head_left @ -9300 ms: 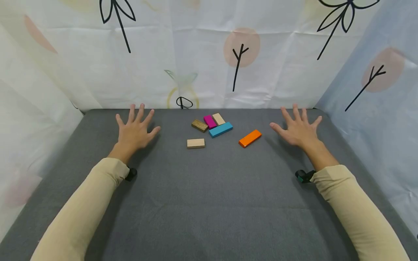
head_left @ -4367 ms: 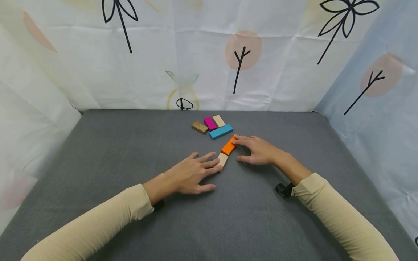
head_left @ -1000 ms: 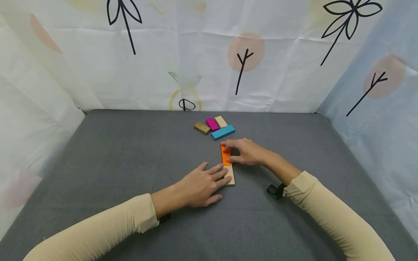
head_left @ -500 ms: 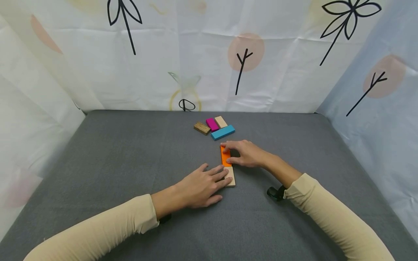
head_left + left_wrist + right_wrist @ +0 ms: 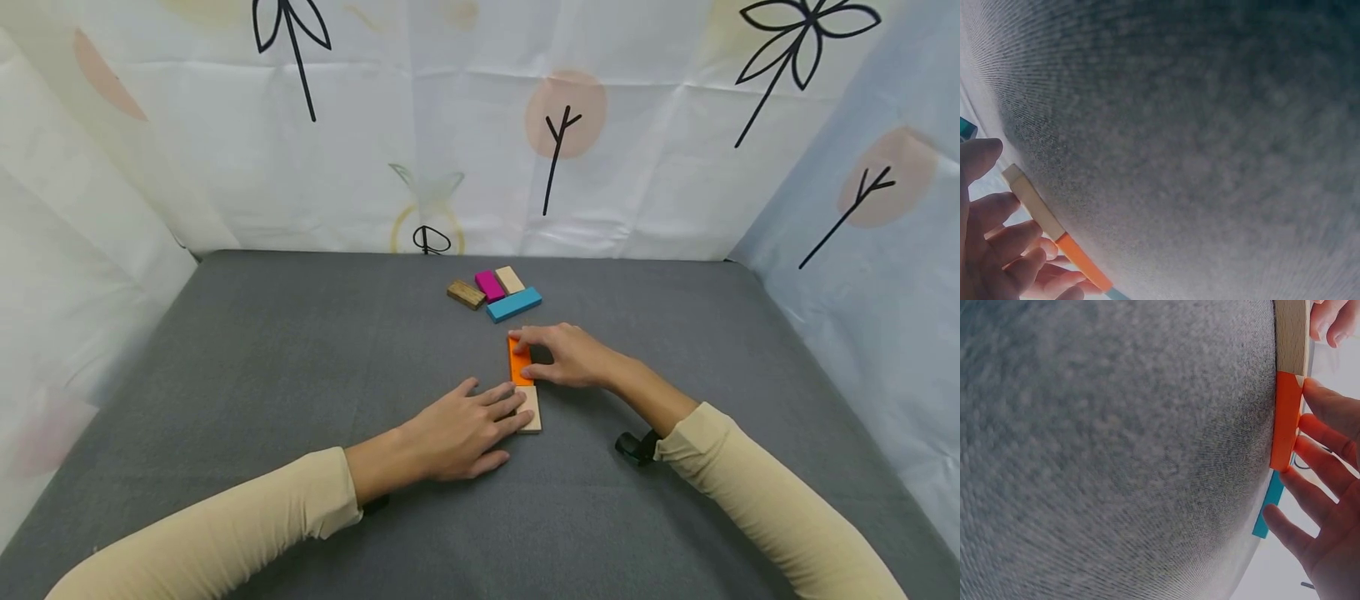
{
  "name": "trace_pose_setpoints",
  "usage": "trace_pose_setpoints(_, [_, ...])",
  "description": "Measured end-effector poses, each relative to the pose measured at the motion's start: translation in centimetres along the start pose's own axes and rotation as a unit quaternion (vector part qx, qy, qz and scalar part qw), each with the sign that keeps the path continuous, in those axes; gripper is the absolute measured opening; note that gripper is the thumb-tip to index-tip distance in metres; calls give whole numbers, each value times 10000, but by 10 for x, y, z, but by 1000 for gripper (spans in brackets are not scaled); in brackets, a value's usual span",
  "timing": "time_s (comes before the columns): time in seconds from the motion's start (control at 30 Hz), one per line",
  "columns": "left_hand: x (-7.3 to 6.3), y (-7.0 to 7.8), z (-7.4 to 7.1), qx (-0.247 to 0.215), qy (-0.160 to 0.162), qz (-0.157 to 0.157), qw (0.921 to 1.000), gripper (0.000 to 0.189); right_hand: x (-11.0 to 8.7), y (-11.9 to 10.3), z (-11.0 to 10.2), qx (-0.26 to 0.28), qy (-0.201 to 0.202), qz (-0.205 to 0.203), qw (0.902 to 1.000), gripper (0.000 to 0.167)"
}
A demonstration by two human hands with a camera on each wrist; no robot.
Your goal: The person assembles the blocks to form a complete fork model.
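Note:
A pale wooden block (image 5: 529,410) and an orange block (image 5: 520,362) lie end to end on the grey cloth, in a line running away from me. My left hand (image 5: 457,433) rests its outstretched fingers on the pale block from the left. From the right, my right hand (image 5: 566,354) holds the orange block, thumb near its close end and fingers toward its far end. In the right wrist view the ends of the orange block (image 5: 1286,419) and the pale block (image 5: 1291,337) meet along a straight seam.
Just beyond the row lies a loose group: a blue block (image 5: 513,305), a magenta block (image 5: 490,286), a second pale block (image 5: 509,279) and a brown block (image 5: 466,294). A patterned white curtain (image 5: 480,125) borders the table's back and sides.
From resting apart at the sides, both hands came to the middle. The separate orange and pale blocks were brought end to end, then the slanted row was turned straighter. Little moves in the last second.

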State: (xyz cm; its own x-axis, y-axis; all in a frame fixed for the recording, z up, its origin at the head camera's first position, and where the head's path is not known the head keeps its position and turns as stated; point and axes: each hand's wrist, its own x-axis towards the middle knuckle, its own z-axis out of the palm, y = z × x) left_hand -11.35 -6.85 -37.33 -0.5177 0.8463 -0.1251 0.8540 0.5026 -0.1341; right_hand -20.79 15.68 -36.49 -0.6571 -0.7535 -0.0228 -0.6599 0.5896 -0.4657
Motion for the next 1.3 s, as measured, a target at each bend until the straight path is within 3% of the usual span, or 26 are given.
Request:
trace_pose_setpoints(0.3, [1,0,2,72,58,25,10000,61,-2,1,1,34,30,20,10000,31])
trace_pose_setpoints(1.0, [2,-5,-10,-179,18,254,9995,60,-6,-3,-6,225,-42,115,9997,33])
trace_pose_setpoints(1.3, [3,-19,-13,-290,130,271,9991,58,-3,0,-8,180,-44,123,9998,40])
